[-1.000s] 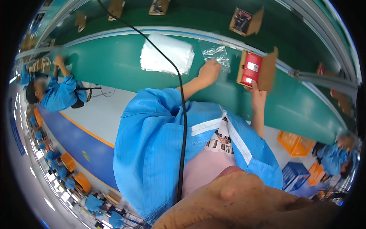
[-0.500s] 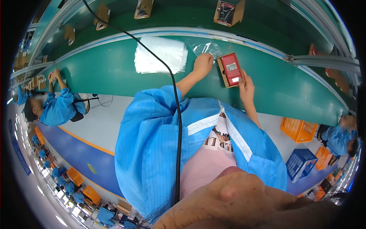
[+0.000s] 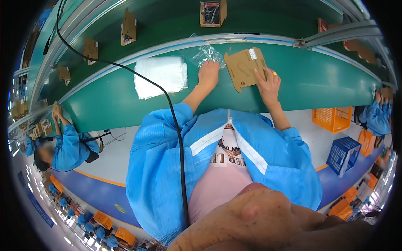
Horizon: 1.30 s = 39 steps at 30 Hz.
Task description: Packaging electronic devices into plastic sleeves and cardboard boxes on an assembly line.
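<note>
A flat brown cardboard box (image 3: 243, 67) lies on the green worktable with its lid flap over the top. A white label sits near its far edge and side tabs stick out on the left. My right hand (image 3: 270, 87) grips the box at its right edge, thumb and fingers on the cardboard. To the left, my left hand (image 3: 208, 74) is closed with its fingertips on a crinkled clear plastic bag (image 3: 201, 54). Left of that hand lies a stack of white translucent bags (image 3: 161, 77). Whatever is inside the box is hidden under the flap.
Beyond the table's metal rail, a green belt carries several open boxes, one a box with dark contents (image 3: 212, 14). A black cable (image 3: 167, 98) hangs across the view. Co-workers in blue sit left (image 3: 65, 146) and right. Orange (image 3: 331, 119) and blue crates (image 3: 343, 152) stand on the floor.
The box's brown flap now covers the red item that showed before. My right hand has moved onto the flap's edge. The belt's boxes and the whole view have shifted left.
</note>
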Tool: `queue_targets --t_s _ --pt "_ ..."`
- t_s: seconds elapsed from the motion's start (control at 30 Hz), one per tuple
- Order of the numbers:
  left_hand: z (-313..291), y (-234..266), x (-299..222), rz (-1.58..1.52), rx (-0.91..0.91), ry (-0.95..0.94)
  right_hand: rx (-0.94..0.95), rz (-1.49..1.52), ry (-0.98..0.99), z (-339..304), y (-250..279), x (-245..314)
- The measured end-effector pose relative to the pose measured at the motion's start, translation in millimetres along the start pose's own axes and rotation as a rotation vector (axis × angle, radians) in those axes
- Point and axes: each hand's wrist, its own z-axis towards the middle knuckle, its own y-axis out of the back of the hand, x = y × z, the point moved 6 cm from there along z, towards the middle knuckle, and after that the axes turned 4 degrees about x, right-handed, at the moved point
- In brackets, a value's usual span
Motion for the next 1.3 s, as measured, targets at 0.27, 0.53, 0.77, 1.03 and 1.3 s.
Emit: queue_targets --t_s 0.27,0.53,0.77,1.03,1.3 --pt "3.4 0.6 1.6 -0.016 0.013 -0.017 -0.201 1.195 -1.151 -63.3 -54.6 -149.1" --pt "-3.8 8.1 0.5 -0.023 0.017 0.014 0.649 0.654 -0.842 -39.3 -7.7 -102.2" --pt "1.9 5.7 -11.7 -0.044 0.064 -0.008 0.534 -0.023 -0.504 83.1 -65.8 -64.3" --pt "-9.6 -0.8 15.6 -0.240 0.058 0.179 0.483 0.525 -0.597 96.2 -29.7 -56.6" --pt "-0.8 -0.8 15.3 -0.292 0.078 0.177 0.250 1.698 -1.070 -14.2 -92.1 -39.1"
